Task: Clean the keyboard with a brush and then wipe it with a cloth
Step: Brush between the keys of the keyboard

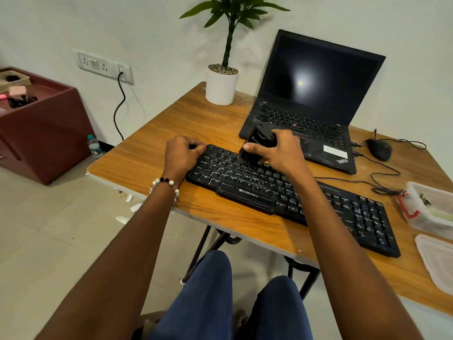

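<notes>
- right hand is wrapped around a chunky black brush, thumb on the near face, bristles pointing down and touching the upper letter rows of the keyboard
- left hand is curled over the keyboard's far-left corner, fingers hooked on the top edge, looks like it's just pinning the thing in place
- the keyboard lies diagonally across the wooden table, left end near the table's left edge, numpad end off to the right, cable trailing toward the laptop just behind it
- handling-wise: my guess is the keyboard is light plastic and will skate on that smooth top, so holding a corner makes sense. Grab the frame edge, not the keys, since the caps wobble and can pop off
- brush body looks rigid and easy to palm, bristles soft enough to flex into the gaps
- further out: mouse on the right, clear plastic tub with its lid beside it, potted plant at the back
- can't spot a cloth anywhere, so the wiping part isn't started yet
</notes>
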